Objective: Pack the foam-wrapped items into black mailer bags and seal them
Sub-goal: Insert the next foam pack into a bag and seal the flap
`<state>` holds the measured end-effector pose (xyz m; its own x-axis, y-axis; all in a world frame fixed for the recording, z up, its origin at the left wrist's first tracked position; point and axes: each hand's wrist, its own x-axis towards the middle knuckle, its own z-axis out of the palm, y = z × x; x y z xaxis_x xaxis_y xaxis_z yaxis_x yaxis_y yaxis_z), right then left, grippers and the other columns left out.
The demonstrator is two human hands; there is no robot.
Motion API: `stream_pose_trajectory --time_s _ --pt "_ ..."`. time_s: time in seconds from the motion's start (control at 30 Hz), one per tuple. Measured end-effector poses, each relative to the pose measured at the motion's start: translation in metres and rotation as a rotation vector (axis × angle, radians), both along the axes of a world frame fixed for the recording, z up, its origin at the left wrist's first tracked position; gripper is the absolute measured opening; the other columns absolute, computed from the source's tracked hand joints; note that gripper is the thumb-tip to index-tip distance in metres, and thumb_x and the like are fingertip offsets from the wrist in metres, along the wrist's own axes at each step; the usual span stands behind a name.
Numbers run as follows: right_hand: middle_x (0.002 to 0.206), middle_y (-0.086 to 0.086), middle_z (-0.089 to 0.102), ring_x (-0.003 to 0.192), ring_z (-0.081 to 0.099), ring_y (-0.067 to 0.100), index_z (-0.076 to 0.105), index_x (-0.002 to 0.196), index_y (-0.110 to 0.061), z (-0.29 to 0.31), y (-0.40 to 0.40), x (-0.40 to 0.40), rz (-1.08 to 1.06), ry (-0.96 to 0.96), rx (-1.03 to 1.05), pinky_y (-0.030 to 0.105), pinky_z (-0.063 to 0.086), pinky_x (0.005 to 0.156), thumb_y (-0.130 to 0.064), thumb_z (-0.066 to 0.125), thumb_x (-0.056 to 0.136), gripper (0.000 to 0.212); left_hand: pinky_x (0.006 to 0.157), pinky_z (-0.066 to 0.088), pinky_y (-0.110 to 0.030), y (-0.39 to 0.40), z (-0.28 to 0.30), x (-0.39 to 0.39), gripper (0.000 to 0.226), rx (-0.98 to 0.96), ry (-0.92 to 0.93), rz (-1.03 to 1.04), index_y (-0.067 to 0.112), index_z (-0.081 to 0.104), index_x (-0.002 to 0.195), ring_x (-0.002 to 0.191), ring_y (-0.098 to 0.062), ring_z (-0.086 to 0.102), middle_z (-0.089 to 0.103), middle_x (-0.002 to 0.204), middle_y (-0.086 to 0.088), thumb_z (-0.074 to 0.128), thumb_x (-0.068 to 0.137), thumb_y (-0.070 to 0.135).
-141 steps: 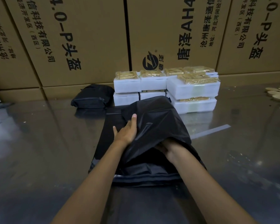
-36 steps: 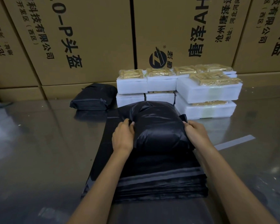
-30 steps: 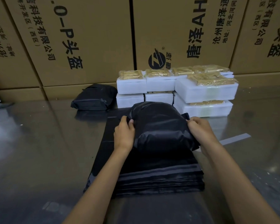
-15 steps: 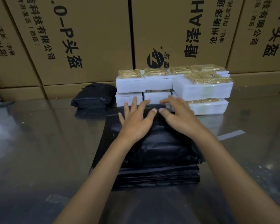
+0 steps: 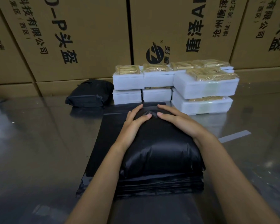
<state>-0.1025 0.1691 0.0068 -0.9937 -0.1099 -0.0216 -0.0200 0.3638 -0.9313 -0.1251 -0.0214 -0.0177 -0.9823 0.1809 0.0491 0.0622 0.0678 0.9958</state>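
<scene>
Sealing is the step in hand: the left hand [image 5: 133,125] and right hand [image 5: 179,121] lie flat, fingers spread, pressing the far end of the filled bag [image 5: 160,152], which rests on a pile of empty bags [image 5: 103,143] (tabletop [image 5: 39,143] beneath). Next, probably, move it beside the finished parcel [image 5: 90,92].

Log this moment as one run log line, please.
step: sealing | left hand: pressing filled bag | right hand: pressing same bag | under it: stack of empty bags | behind: foam packs, one packed bag
</scene>
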Motion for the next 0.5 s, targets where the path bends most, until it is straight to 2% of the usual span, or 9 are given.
stream_pose_trajectory --time_s 0.03,0.1,0.17,0.27,0.33,0.37,0.43,0.5 --pt "0.162 -0.012 0.027 0.15 0.021 0.011 0.055 0.124 -0.064 -0.001 0.0 0.0 -0.001 0.007 0.0 0.045 0.027 0.12 -0.063 0.068 0.081 0.045 0.11 0.04 -0.036 0.001 -0.002 -0.002 0.053 0.032 0.006 -0.005 0.05 0.053 0.132 0.136 -0.015 0.044 0.035 0.156 0.003 0.072 0.082 0.045" --pt "0.163 -0.01 0.024 0.151 0.019 0.011 0.057 0.124 -0.062 -0.002 0.001 -0.002 -0.003 0.023 0.004 0.045 0.026 0.121 -0.058 0.067 0.084 0.042 0.089 0.051 -0.019 0.002 -0.004 -0.005 0.048 0.11 0.02 -0.023 0.045 0.056 0.13 0.121 -0.006 0.057 0.044 0.149 0.004 0.071 0.086 0.031" --pt "0.163 -0.011 0.024 0.151 0.018 0.01 0.058 0.126 -0.058 -0.002 0.001 -0.003 -0.015 0.03 -0.001 0.044 0.024 0.121 -0.055 0.066 0.087 0.04 0.074 0.051 -0.011 0.003 -0.004 -0.005 0.046 0.161 0.017 -0.028 0.042 0.057 0.128 0.109 0.002 0.063 0.048 0.144 0.005 0.069 0.087 0.024" --pt "0.16 -0.011 0.032 0.15 0.022 0.009 0.061 0.125 -0.055 -0.003 0.0 -0.005 -0.017 0.038 -0.01 0.043 0.025 0.121 -0.053 0.067 0.087 0.039 0.076 0.049 -0.013 0.003 -0.003 -0.001 0.051 0.144 0.012 0.005 0.048 0.051 0.134 0.107 0.004 0.061 0.054 0.132 0.018 0.068 0.088 0.036" --pt "0.158 -0.011 0.035 0.148 0.026 0.009 0.063 0.122 -0.055 -0.003 0.001 -0.004 -0.031 0.031 -0.03 0.043 0.028 0.12 -0.053 0.068 0.085 0.037 0.083 0.044 -0.015 -0.002 -0.003 0.004 0.052 0.026 0.055 0.103 0.048 0.047 0.137 0.108 0.008 0.053 0.051 0.122 0.029 0.064 0.088 0.05" --pt "0.157 -0.011 0.035 0.147 0.028 0.01 0.063 0.12 -0.055 -0.003 0.001 -0.004 -0.034 0.028 -0.032 0.043 0.029 0.119 -0.053 0.069 0.085 0.036 0.086 0.042 -0.018 -0.005 -0.004 0.007 0.049 -0.031 0.085 0.17 0.045 0.05 0.135 0.109 0.006 0.052 0.052 0.121 0.027 0.062 0.088 0.054" --pt "0.157 -0.012 0.036 0.145 0.032 0.01 0.064 0.118 -0.055 -0.002 0.001 -0.003 -0.036 0.022 -0.013 0.04 0.031 0.117 -0.054 0.069 0.084 0.035 0.081 0.043 -0.019 -0.016 -0.006 0.014 0.035 -0.143 0.138 0.276 0.04 0.062 0.117 0.102 0.004 0.057 0.061 0.116 0.02 0.058 0.088 0.061" --pt "0.158 -0.012 0.034 0.144 0.033 0.009 0.066 0.115 -0.055 0.0 0.0 0.0 -0.049 0.025 0.005 0.033 0.033 0.112 -0.055 0.07 0.083 0.032 0.072 0.042 -0.019 -0.032 -0.004 0.022 0.032 -0.251 0.114 0.321 0.038 0.066 0.099 0.092 0.004 0.059 0.065 0.103 0.017 0.053 0.088 0.064"
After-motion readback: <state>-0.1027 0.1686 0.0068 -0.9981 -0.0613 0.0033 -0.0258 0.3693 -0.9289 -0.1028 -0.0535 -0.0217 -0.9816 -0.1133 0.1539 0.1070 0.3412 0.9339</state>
